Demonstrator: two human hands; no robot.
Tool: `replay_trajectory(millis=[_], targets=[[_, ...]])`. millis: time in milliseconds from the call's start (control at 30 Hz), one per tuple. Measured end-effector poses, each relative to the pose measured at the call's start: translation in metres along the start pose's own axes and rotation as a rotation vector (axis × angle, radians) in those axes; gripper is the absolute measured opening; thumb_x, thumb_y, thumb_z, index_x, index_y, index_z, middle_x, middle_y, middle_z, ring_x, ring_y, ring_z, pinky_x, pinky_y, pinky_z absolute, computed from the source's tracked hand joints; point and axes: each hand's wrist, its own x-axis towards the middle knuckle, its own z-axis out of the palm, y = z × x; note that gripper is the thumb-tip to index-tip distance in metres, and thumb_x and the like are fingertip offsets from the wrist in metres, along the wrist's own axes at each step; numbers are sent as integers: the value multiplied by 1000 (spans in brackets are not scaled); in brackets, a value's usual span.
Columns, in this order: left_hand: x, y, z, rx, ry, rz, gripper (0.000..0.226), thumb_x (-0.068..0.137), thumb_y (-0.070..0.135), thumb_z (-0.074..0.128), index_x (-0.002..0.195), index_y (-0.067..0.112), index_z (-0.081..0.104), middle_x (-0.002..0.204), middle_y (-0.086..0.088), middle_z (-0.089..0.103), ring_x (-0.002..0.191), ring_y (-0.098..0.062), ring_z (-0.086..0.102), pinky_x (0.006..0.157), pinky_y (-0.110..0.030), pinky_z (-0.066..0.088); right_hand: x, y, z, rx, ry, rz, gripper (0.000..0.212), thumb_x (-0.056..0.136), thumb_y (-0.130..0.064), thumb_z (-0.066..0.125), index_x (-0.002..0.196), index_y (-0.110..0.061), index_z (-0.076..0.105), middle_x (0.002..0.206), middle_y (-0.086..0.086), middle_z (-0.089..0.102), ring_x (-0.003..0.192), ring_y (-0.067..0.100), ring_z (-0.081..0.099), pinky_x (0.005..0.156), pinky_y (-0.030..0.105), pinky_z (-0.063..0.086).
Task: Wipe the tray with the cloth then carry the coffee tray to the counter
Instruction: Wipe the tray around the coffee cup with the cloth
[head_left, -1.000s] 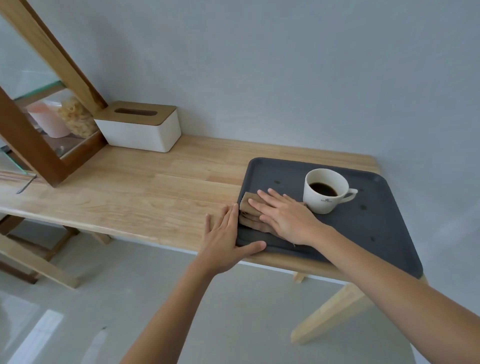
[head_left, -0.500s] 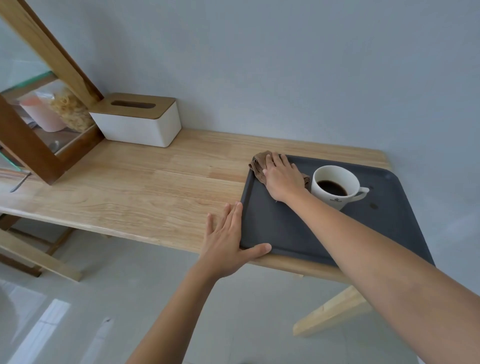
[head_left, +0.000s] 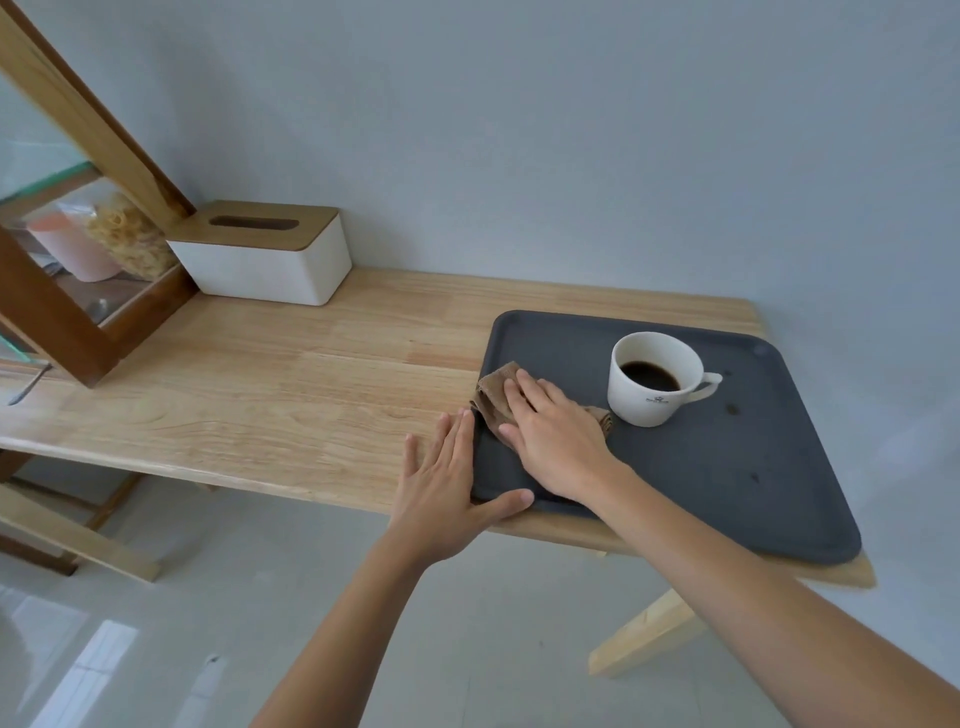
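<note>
A white ceramic cup (head_left: 653, 382) holding dark coffee stands on the dark grey rectangular plastic tray (head_left: 727, 462), which lies at the right end of the pale wooden tabletop (head_left: 291, 395); a white tissue box with a wooden slotted lid (head_left: 262, 257) shows nothing through its slot. The right hand (head_left: 558, 441) lies flat and open, pressing a crumpled brown cloth (head_left: 493, 397) onto the tray's left part and hiding most of it. The left hand (head_left: 449, 493), fingers spread, braces the tray's near-left corner, thumb on the rim, while a glass-fronted wooden cabinet (head_left: 78, 291), cut off at left, holds a pink container and pale, indistinct contents.
</note>
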Motion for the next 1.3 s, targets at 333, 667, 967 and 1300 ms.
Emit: replay_trajectory(millis=[333,667,967,1300], targets=[[0,1,-3,7,-18,1,111,75,84,31,152,18,-13,163,5,-11,147,-10,-19,119,-45,-11,94,28,-1,55,-3,288,67,99,-26,39,149,3,5,161,16,-2,149,31,-1,120,44,15],[-2,-1,-1,8,10,-4,115,70,86,27,153,16,-10,163,4,-6,148,-10,-15,119,-44,-9,11,15,1,85,31,-114,52,102,-24,33,151,-19,16,162,4,13,149,21,7,119,35,15],[1,-4,2,33,-6,-10,111,73,85,26,152,16,-11,163,5,-5,148,-9,-15,120,-44,-8,-68,61,-9,200,-33,-198,50,102,-20,37,149,-29,25,160,-12,14,148,4,6,113,22,19],[1,-3,0,10,-17,-1,108,76,82,30,152,17,-11,164,5,-4,148,-8,-15,120,-45,-9,-121,137,-20,247,-40,-166,48,99,-14,45,143,-33,39,155,-22,22,142,-12,8,113,7,12]])
